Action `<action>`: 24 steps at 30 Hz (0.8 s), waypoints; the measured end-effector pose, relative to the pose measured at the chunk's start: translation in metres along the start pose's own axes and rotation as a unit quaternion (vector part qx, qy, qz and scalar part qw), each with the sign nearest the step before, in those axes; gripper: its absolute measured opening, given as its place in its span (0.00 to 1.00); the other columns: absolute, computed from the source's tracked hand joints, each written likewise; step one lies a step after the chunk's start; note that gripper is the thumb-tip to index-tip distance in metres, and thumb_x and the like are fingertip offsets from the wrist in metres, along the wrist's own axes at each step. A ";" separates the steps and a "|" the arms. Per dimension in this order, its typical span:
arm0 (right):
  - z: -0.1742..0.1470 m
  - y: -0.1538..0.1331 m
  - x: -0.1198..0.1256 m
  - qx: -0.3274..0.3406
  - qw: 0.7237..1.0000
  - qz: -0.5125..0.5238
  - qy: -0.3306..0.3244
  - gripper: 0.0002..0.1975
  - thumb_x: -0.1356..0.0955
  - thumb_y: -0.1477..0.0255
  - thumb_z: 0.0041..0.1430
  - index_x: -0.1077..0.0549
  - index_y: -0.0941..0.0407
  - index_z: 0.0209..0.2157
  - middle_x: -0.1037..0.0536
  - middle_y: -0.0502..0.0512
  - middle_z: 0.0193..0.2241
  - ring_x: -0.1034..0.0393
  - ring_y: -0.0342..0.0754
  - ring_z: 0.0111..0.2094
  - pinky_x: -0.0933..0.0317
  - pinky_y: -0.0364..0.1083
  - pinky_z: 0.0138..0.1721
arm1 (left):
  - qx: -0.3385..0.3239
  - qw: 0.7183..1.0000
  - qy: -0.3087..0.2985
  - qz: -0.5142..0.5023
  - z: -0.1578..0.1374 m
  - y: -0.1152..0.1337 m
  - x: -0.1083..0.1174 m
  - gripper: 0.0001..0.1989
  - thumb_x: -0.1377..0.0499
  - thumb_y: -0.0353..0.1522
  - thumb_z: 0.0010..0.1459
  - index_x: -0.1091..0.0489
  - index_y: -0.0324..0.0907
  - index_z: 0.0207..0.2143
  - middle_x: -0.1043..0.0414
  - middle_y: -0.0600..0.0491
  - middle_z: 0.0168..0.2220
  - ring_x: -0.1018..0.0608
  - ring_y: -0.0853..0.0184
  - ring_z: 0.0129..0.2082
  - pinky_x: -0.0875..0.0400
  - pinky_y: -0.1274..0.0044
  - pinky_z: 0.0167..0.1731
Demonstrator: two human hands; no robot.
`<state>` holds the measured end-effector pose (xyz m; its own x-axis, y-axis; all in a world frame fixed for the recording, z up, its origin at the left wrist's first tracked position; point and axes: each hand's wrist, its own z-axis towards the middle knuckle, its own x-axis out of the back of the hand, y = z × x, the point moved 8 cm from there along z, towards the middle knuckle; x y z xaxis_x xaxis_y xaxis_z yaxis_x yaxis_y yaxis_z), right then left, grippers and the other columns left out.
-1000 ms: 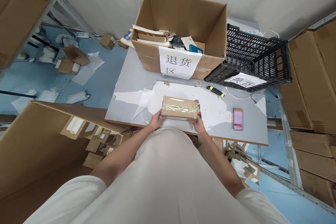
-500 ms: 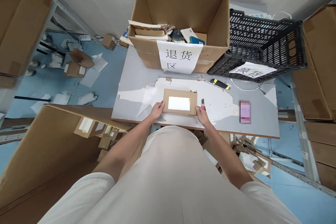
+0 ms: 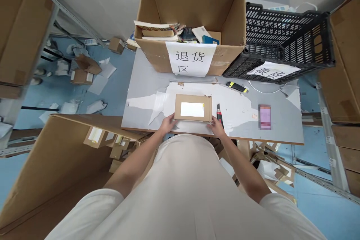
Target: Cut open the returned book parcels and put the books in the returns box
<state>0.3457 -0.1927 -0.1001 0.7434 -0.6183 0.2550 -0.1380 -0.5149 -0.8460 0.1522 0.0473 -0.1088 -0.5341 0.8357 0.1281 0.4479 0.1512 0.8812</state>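
A small brown cardboard box (image 3: pixel 179 107) with a white label (image 3: pixel 192 109) on its top lies in front of me at the near side of the table. My left hand (image 3: pixel 168 123) grips its near left corner, fingers bent at the edge. At the near right corner my right hand (image 3: pixel 216 126) has its fingers curled against the box; their tips are partly hidden. Just right of the box, beside my right hand, a red and black utility knife (image 3: pixel 219 115) lies with its blade pointing away from me.
A large carton (image 3: pixel 152 55) of books stands at the table's back, beside a black plastic crate (image 3: pixel 292 54). A yellow and black cutter (image 3: pixel 236 87) and a blurred pink phone-like item (image 3: pixel 264 117) lie on the table (image 3: pixel 281 131). Left of me stands a big open carton (image 3: pixel 56 165) holding small boxes.
Both hands have slid toward me along the box's sides to its near corners. More of the utility knife shows now. The view has shifted slightly.
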 end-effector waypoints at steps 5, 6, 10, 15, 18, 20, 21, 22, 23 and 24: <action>-0.001 -0.014 0.002 0.011 0.999 0.019 0.028 0.28 0.31 0.63 0.50 0.33 0.56 0.53 0.26 0.62 0.49 0.28 0.52 0.44 0.35 0.56 0.50 | -0.005 1.000 0.021 0.005 -0.009 0.021 -0.001 0.31 0.37 0.46 0.46 0.29 0.36 0.49 0.25 0.43 0.47 0.25 0.57 0.48 0.32 0.63 0.51; -0.003 -0.020 0.005 0.025 0.999 0.010 0.027 0.27 0.32 0.61 0.51 0.32 0.56 0.53 0.25 0.61 0.49 0.28 0.52 0.43 0.35 0.56 0.49 | -0.011 0.999 0.030 0.017 -0.012 0.029 0.002 0.29 0.37 0.46 0.47 0.28 0.36 0.47 0.25 0.42 0.46 0.24 0.57 0.46 0.31 0.65 0.49; -0.009 -0.049 0.028 0.073 0.993 -0.060 0.070 0.24 0.37 0.55 0.57 0.29 0.57 0.48 0.25 0.62 0.44 0.29 0.52 0.41 0.35 0.54 0.46 | -0.029 0.992 0.083 0.087 -0.018 0.066 0.013 0.23 0.42 0.48 0.52 0.25 0.37 0.37 0.24 0.47 0.35 0.24 0.63 0.35 0.30 0.72 0.39; 0.003 -0.079 0.040 0.068 0.979 -0.157 0.107 0.27 0.42 0.51 0.60 0.25 0.58 0.40 0.23 0.62 0.37 0.31 0.53 0.39 0.37 0.52 0.44 | -0.022 0.976 0.115 0.183 0.000 0.093 0.013 0.23 0.47 0.48 0.57 0.28 0.39 0.23 0.32 0.55 0.20 0.31 0.69 0.24 0.38 0.77 0.29; 0.014 -0.089 0.040 0.060 0.975 -0.183 0.109 0.28 0.44 0.51 0.61 0.25 0.58 0.38 0.23 0.62 0.34 0.31 0.53 0.36 0.38 0.51 0.41 | -0.031 0.970 0.121 0.208 0.011 0.098 0.012 0.23 0.48 0.47 0.58 0.29 0.40 0.23 0.34 0.55 0.19 0.32 0.69 0.25 0.39 0.77 0.29; 0.019 -0.091 0.041 0.055 0.975 -0.184 0.112 0.28 0.44 0.51 0.61 0.26 0.58 0.38 0.22 0.61 0.33 0.32 0.53 0.36 0.38 0.51 0.40 | -0.034 0.973 0.110 0.199 0.012 0.097 0.011 0.23 0.50 0.47 0.59 0.27 0.39 0.27 0.31 0.53 0.23 0.30 0.68 0.27 0.36 0.76 0.32; 0.020 -0.090 0.041 0.052 0.977 -0.176 0.112 0.28 0.44 0.51 0.61 0.26 0.58 0.37 0.22 0.61 0.33 0.32 0.53 0.36 0.38 0.51 0.40 | -0.039 0.976 0.105 0.187 0.012 0.096 0.011 0.22 0.50 0.46 0.60 0.25 0.38 0.31 0.28 0.52 0.26 0.28 0.66 0.30 0.35 0.75 0.34; 0.021 -0.088 0.042 0.050 0.979 -0.162 0.112 0.28 0.44 0.50 0.61 0.26 0.58 0.37 0.22 0.61 0.34 0.31 0.53 0.36 0.38 0.51 0.41 | -0.047 0.979 0.102 0.170 0.010 0.094 0.011 0.22 0.50 0.45 0.60 0.25 0.38 0.35 0.26 0.50 0.31 0.26 0.65 0.33 0.34 0.74 0.37; 0.021 -0.084 0.042 0.049 0.982 -0.144 0.109 0.28 0.44 0.50 0.61 0.26 0.58 0.37 0.22 0.61 0.34 0.31 0.52 0.36 0.37 0.51 0.42 | -0.057 0.982 0.098 0.153 0.007 0.092 0.011 0.22 0.50 0.44 0.60 0.25 0.38 0.39 0.25 0.48 0.36 0.25 0.63 0.37 0.33 0.73 0.41; 0.020 -0.079 0.043 0.047 0.986 -0.119 0.105 0.28 0.45 0.51 0.61 0.26 0.58 0.38 0.22 0.60 0.35 0.31 0.52 0.37 0.37 0.51 0.42 | -0.069 0.984 0.095 0.136 0.004 0.090 0.011 0.22 0.49 0.43 0.59 0.25 0.37 0.43 0.25 0.46 0.40 0.25 0.62 0.41 0.33 0.71 0.44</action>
<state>0.4016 -0.1663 -0.0319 0.5936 -0.6016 0.5345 0.0916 -0.6094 -0.7876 0.1899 0.0725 -0.0297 -0.5385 0.7191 0.4391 0.4988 -0.1479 0.8540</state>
